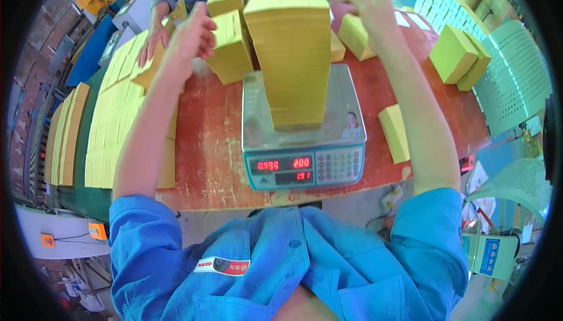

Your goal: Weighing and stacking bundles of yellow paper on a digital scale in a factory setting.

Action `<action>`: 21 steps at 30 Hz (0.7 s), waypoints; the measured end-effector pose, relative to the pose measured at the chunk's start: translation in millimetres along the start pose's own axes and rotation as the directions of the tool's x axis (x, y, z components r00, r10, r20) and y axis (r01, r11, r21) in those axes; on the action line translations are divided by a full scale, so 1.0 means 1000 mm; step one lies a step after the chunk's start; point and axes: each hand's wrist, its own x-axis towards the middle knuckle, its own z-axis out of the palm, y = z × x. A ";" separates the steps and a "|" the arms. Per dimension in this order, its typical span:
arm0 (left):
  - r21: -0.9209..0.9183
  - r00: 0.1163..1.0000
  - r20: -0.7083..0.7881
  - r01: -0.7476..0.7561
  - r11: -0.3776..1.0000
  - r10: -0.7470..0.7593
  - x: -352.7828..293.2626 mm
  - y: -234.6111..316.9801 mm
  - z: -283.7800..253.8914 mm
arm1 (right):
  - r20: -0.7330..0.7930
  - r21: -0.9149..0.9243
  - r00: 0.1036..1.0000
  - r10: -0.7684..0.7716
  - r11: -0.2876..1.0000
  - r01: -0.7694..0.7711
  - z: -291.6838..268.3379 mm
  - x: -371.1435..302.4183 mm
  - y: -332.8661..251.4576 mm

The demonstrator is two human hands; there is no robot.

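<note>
A tall stack of yellow paper (pixel 296 57) stands upright on the steel pan of a digital scale (pixel 304 171) with a lit red display. My left hand (pixel 196 35) is in the air left of it, thumb up and fingers loosely curled, with nothing seen in them. Right beside those fingers is a shorter yellow paper stack (pixel 230 51). On the other side, my right hand (pixel 368 5) is raised with bent fingers apart, above another yellow block (pixel 355 36). Neither hand touches the tall stack.
Rows of yellow paper bundles (pixel 114 130) cover the left side of the red table (pixel 208 157). More blocks (pixel 453 54) stand at the right, near a perforated chair back (pixel 516 77). Across the table, a co-worker's hand (pixel 153 42) rests on the bundles.
</note>
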 end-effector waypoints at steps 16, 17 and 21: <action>-0.198 0.988 0.065 0.150 0.969 -0.140 -0.071 -0.078 -0.100 | -0.042 0.175 0.970 0.239 0.958 -0.229 -0.026 -0.066 0.051; -0.199 0.988 0.070 0.152 0.968 -0.141 -0.070 -0.077 -0.097 | 0.036 0.171 0.954 0.296 0.939 -0.298 -0.030 -0.059 0.058; -0.189 0.984 0.146 0.129 0.973 -0.102 -0.062 -0.071 -0.090 | 0.141 0.200 0.937 0.321 0.917 -0.344 -0.024 -0.049 0.069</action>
